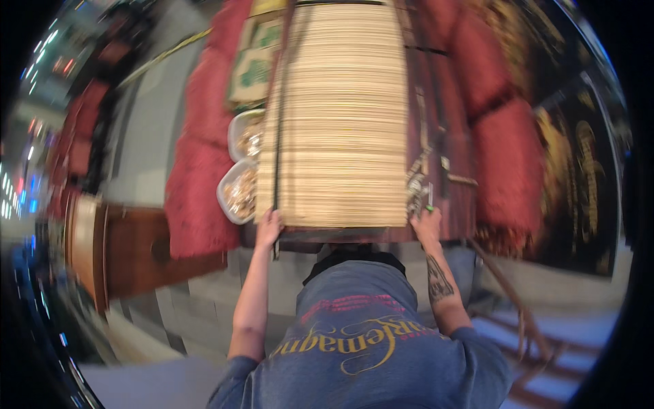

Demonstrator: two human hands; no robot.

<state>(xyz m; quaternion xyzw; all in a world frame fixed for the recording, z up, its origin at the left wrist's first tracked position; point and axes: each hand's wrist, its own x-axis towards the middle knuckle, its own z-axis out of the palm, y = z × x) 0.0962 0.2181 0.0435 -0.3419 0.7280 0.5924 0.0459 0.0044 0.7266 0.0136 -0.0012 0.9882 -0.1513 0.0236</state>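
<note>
Our left hand [270, 228] touches the slatted panel [340, 123] at seven o'clock, grip unclear to us; our right hand [427, 227], at five o'clock, holds a slim green-marked tool [430, 199].

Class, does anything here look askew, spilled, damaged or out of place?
Nothing plainly spilled or damaged stands out. The pale slats look evenly lined up, but the small things beside the right hand seem jumbled by comparison; blur hides what they are.

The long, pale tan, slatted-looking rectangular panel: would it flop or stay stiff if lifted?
The tan panel might flex along its length, if its many crosswise lines are separate strips. Across its width it may stay stiffer, since those lines run side to side. Lying flat, it seems unlikely to roll or tip.
</note>
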